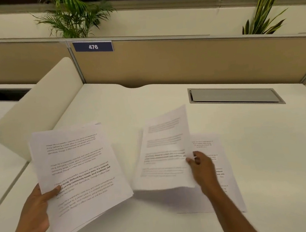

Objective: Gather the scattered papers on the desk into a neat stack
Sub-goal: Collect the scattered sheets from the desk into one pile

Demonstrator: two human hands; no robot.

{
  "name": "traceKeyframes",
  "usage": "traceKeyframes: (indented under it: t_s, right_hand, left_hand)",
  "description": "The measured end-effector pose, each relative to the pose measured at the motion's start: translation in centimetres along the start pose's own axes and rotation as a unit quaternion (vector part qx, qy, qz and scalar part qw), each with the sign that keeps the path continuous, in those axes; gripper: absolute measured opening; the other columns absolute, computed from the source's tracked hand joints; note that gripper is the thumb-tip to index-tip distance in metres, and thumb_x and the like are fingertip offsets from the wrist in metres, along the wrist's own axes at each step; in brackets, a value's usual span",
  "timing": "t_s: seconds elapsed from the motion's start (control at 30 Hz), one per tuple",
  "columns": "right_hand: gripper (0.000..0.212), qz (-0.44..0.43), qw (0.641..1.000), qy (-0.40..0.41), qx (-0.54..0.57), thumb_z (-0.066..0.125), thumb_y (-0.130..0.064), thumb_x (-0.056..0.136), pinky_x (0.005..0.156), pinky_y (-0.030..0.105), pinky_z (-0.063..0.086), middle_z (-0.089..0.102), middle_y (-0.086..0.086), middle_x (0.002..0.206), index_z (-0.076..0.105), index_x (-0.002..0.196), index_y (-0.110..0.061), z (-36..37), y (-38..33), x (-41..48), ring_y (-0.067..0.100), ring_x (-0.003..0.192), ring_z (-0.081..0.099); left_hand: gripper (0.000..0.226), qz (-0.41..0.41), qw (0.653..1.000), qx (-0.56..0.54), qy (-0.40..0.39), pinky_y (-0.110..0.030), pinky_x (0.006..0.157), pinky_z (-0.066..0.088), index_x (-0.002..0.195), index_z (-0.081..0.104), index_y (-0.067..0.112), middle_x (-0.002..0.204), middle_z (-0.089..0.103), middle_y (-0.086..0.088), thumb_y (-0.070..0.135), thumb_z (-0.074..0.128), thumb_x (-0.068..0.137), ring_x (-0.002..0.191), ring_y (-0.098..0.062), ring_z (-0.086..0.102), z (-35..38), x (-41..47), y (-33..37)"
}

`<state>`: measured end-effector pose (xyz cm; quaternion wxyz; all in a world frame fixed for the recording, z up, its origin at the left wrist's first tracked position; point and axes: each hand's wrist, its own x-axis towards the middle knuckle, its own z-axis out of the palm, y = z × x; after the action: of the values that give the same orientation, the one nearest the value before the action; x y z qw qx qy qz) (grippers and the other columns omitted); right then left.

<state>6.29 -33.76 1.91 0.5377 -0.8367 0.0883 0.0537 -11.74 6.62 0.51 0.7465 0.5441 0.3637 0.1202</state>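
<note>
Now the left hand [35, 207] grips a stack [79, 175] and the right hand [202, 167] pinches a lifted sheet [165, 152], which could bend and slip off the counter [263, 142].

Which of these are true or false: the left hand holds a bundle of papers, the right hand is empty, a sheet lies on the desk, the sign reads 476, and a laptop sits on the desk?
1. The left hand holds a bundle of papers. True.
2. The right hand is empty. False: it grips a blurred sheet.
3. A sheet on the desk lies under the right arm. True.
4. The sign reads 476. True.
5. A laptop sits on the desk. False: only papers and a closed cable hatch show.
</note>
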Motion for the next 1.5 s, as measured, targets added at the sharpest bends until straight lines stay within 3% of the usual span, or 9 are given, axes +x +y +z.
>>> traceKeyframes:
  t_s: [0.27,0.6,0.7,0.87,0.97,1.1,1.23,1.37,1.5]
  right_hand:
    - [0.015,-0.011,0.983,-0.070,0.167,0.065,-0.012,0.088,0.076,0.035,0.060,0.078,-0.002,0.093,0.070,0.091,-0.026,-4.6,-5.5,-1.4,0.017,0.084,0.074]
    - [0.007,-0.081,0.978,-0.187,-0.045,0.058,-0.024,0.091,0.071,0.027,0.055,0.069,-0.006,0.089,0.061,0.091,-0.017,3.8,-4.1,-7.1,0.010,0.075,0.064]
    - [0.009,-0.114,0.973,-0.177,-0.096,0.057,-0.024,0.091,0.066,0.023,0.047,0.059,-0.008,0.078,0.054,0.083,-0.020,4.7,-3.7,-7.8,0.010,0.068,0.053]
    - [0.022,-0.118,0.972,-0.133,-0.155,0.053,-0.026,0.094,0.093,0.026,0.039,0.047,0.001,0.113,0.053,0.113,-0.016,5.4,-2.7,-7.5,0.016,0.104,0.046]
    - [0.020,-0.076,0.976,-0.181,-0.090,0.055,-0.027,0.094,0.079,0.012,0.041,0.044,0.001,0.115,0.049,0.109,-0.016,5.7,-2.4,-7.3,0.011,0.093,0.049]
    - [0.028,-0.047,0.989,-0.137,-0.022,0.060,-0.044,0.087,0.073,0.028,0.050,0.056,-0.002,0.101,0.042,0.099,-0.026,5.6,-1.7,-6.3,0.017,0.087,0.058]
    - [0.051,-0.047,0.966,0.073,-0.244,0.061,-0.049,0.085,0.087,0.039,0.047,0.054,0.007,0.115,0.046,0.121,-0.015,2.1,0.8,-2.1,0.027,0.105,0.055]
    - [0.073,0.095,0.892,0.063,-0.437,0.065,-0.054,0.078,0.094,0.042,0.042,0.047,0.014,0.126,0.036,0.129,-0.012,-1.7,3.7,1.2,0.030,0.115,0.048]
    - [0.076,0.146,0.903,0.029,-0.403,0.075,-0.052,0.071,0.096,0.046,0.042,0.044,0.011,0.127,0.039,0.123,-0.010,-2.6,4.5,2.4,0.031,0.121,0.043]
  left_hand:
    - [0.049,-0.012,0.999,0.015,-0.033,-0.064,0.097,0.042,0.128,0.060,0.020,0.131,0.063,-0.019,0.000,0.061,0.084,0.116,-0.045,0.059,1.0,0.4,0.6]
    - [0.030,-0.031,0.991,-0.002,-0.132,-0.039,0.062,0.063,0.111,0.071,0.027,0.099,0.079,-0.005,0.015,0.049,0.096,0.082,-0.024,0.076,7.7,-1.5,-2.0]
    - [0.030,-0.065,0.993,-0.012,-0.095,-0.035,0.066,0.062,0.110,0.072,0.033,0.104,0.078,0.002,0.045,0.051,0.092,0.085,-0.018,0.076,8.0,-2.2,-2.4]
    - [0.071,-0.082,0.993,0.083,-0.001,-0.035,0.068,0.051,0.098,0.062,0.022,0.079,0.073,0.005,0.083,0.033,0.073,0.074,-0.014,0.071,7.8,-2.1,-3.2]
    - [0.047,-0.074,0.996,-0.001,-0.055,-0.031,0.059,0.059,0.107,0.058,0.023,0.077,0.077,0.005,0.061,0.034,0.093,0.069,-0.018,0.074,8.4,-3.0,-3.4]
    - [0.027,-0.022,0.996,0.005,-0.088,-0.032,0.060,0.062,0.111,0.066,0.025,0.099,0.079,0.000,0.008,0.053,0.095,0.080,-0.019,0.077,8.9,-4.0,-3.4]
    - [0.025,-0.013,0.998,0.005,-0.060,-0.034,0.059,0.062,0.106,0.066,0.025,0.099,0.077,-0.002,0.006,0.056,0.093,0.078,-0.022,0.075,8.5,-4.2,-3.1]
    - [0.032,0.002,1.000,0.003,-0.031,-0.029,0.055,0.061,0.121,0.059,0.020,0.107,0.070,-0.005,0.007,0.059,0.092,0.093,-0.030,0.066,7.8,-4.1,-3.2]
    - [0.034,0.002,1.000,0.017,-0.020,-0.032,0.057,0.061,0.123,0.058,0.019,0.108,0.071,-0.004,0.008,0.061,0.091,0.094,-0.030,0.067,7.9,-3.9,-3.4]
